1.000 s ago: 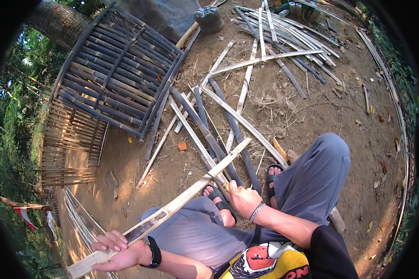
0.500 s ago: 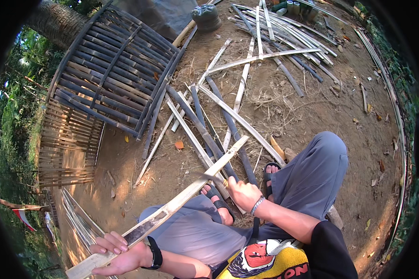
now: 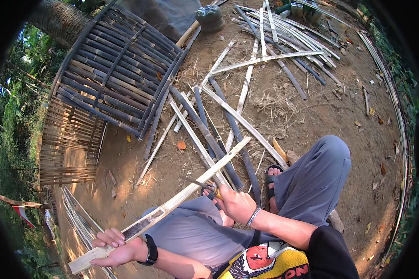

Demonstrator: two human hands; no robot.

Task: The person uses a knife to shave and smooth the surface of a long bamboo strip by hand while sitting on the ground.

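Observation:
A long, pale split-bamboo strip [image 3: 184, 194] slants across my lap, from the lower left up toward the middle. My left hand [image 3: 114, 249] is closed around its lower end, thumb on the near side and fingers over the far side. In my right hand [image 3: 239, 204] is a knife [image 3: 201, 185] with a dark blade and a yellowish handle. The blade lies across the strip about midway along; whether its edge bites into the wood cannot be made out. A dark patch marks the strip just above my left hand.
Dark and pale bamboo pieces [image 3: 232, 118] lie crisscrossed on the dirt before my feet. A dark bamboo slatted frame [image 3: 121, 69] stands at the far left, with a lighter slatted panel [image 3: 65, 149] beside it. More strips [image 3: 302, 39] are heaped at the far right.
My right hand and the knife have shifted slightly nearer to me and down along the strip. My left hand keeps its hold on the lower end.

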